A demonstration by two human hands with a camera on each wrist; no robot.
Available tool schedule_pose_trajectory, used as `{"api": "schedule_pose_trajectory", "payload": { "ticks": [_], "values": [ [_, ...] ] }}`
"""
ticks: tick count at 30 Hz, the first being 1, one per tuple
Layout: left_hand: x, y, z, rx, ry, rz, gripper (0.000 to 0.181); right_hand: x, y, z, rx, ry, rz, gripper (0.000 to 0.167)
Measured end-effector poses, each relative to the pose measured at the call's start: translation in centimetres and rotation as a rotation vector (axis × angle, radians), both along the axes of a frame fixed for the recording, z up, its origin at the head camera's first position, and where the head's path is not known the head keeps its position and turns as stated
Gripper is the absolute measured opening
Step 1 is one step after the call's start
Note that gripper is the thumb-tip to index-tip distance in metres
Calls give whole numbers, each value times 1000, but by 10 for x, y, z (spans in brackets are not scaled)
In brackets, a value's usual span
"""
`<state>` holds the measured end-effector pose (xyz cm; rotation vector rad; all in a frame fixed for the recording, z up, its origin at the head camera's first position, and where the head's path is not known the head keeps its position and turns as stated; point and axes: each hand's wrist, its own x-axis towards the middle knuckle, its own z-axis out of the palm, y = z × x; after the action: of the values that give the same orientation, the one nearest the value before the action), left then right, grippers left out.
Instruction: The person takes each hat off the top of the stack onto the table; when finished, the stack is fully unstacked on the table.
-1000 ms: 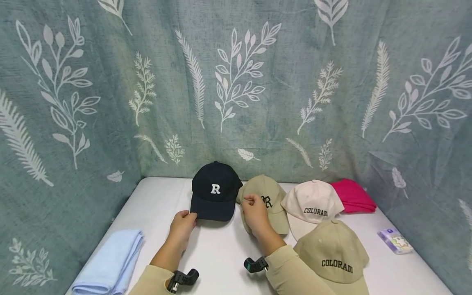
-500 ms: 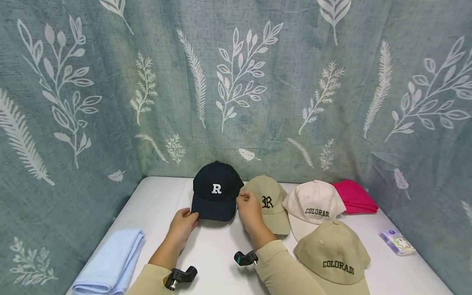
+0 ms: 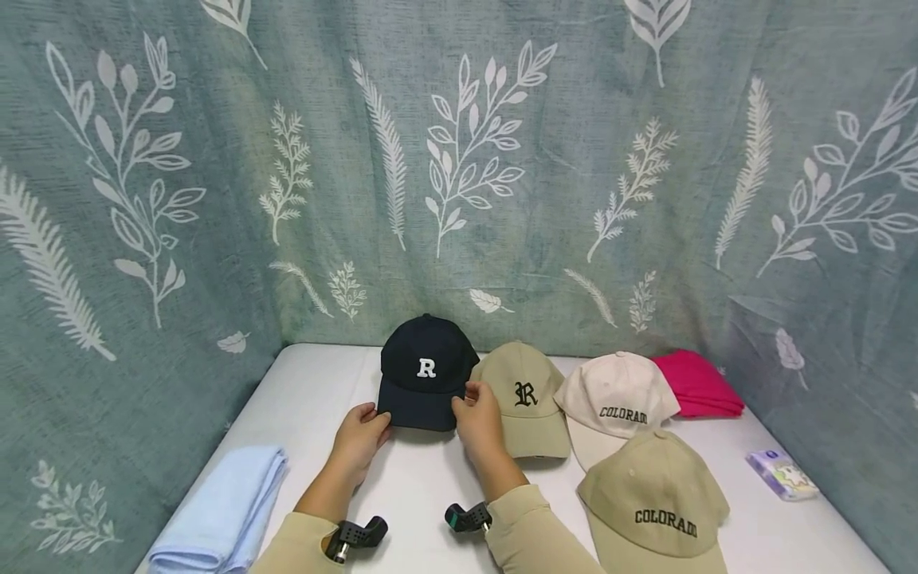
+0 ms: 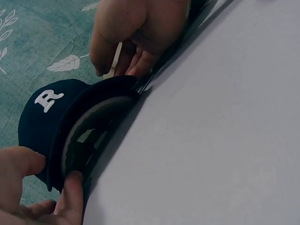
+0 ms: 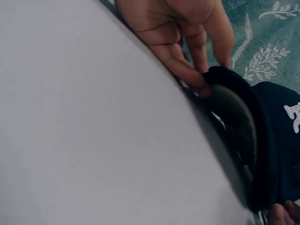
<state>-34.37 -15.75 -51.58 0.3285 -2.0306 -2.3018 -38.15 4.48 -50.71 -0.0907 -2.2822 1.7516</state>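
Observation:
A navy baseball cap [image 3: 428, 367] with a white R stands at the back of the white table, its brim facing me. At the brim's left edge, my left hand [image 3: 361, 438] pinches it, thumb on top and a finger underneath. My right hand [image 3: 482, 422] holds the brim's right edge between thumb and curled fingers. In the left wrist view, my right hand [image 4: 140, 28] is above the brim and partly hides its far end. From the right wrist, my left hand [image 5: 187, 42] shows around the near brim corner, while only fingertips of my right hand appear at bottom right.
Right of the navy cap sit a khaki R cap [image 3: 522, 383], a cream Colorado cap [image 3: 620, 391] and a khaki Colorado cap [image 3: 656, 502]. Behind them lies folded red cloth [image 3: 699, 385]. A tissue pack [image 3: 782, 474] is far right; a folded blue towel [image 3: 222, 506] lies left.
My right hand has moved left from over the khaki R cap to the navy cap's brim. My left hand stays at the brim's left edge. The head view has shifted slightly.

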Motion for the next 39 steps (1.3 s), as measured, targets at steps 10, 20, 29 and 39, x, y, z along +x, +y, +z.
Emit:
{"api": "schedule_pose_trajectory", "payload": {
  "ticks": [10,20,29,39],
  "values": [
    [0,1,2,-17,-11,25,59,5,-3,-10,21,-63,61,63],
    [-1,0,-1,23,-28,47,52,5,2,-11,-38,-100,96,64],
    [-4,1,1,39,-13,33,51,2,5,-11,-28,-72,118,64],
    [4,-9,-1,24,-31,16,52,6,2,-13,-36,-71,124,63]
  ]
}}
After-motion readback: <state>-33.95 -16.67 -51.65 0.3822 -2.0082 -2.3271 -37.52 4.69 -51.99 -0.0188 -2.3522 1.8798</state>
